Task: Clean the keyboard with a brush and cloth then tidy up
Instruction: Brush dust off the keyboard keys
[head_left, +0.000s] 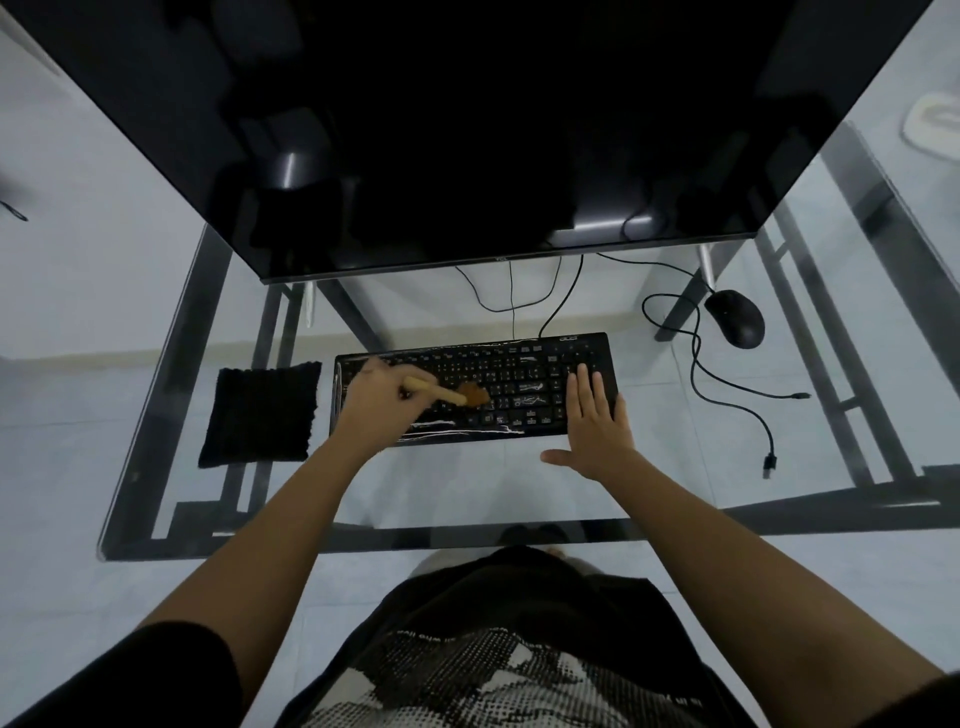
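A black keyboard (509, 374) lies on the glass desk (467, 493) in front of me. My left hand (376, 402) is shut on a wooden-handled brush (452, 396), whose brown bristles rest on the keys left of the middle. My right hand (597, 423) lies flat, fingers spread, on the keyboard's right end. A black cloth (262, 413) lies flat on the desk just left of the keyboard, untouched.
A large dark monitor (467, 130) stands behind the keyboard. A black mouse (735, 317) sits at the back right, with its cable and a loose cable (748, 410) trailing over the desk's right side. The desk's front edge is close to my body.
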